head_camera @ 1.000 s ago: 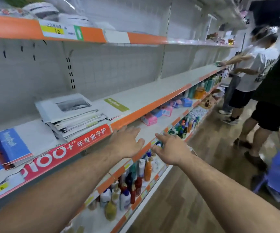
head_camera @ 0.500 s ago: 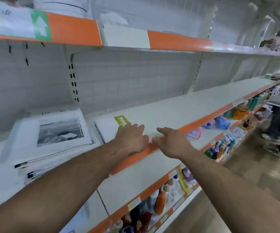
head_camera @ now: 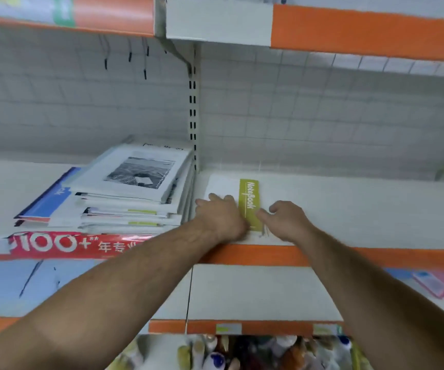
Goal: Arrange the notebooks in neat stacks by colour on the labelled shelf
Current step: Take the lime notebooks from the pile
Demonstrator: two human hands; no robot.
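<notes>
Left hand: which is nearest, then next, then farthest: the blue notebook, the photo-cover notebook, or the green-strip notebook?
1. Green-strip notebook, under the left hand.
2. Photo-cover notebook, atop the stack to its left.
3. Blue notebook, far left.

The person's arms are bare as far as the frame shows. The left forearm (head_camera: 114, 287), at the lower left, has fine hair and ridged tendons, and so does the right forearm (head_camera: 362, 287) at the lower right. The left hand (head_camera: 221, 218) and right hand (head_camera: 287, 221) are bare too, with creased knuckles.

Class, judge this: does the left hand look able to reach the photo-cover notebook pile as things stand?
Probably yes: the left hand rests just beside the pile, with nothing standing between them.
</notes>
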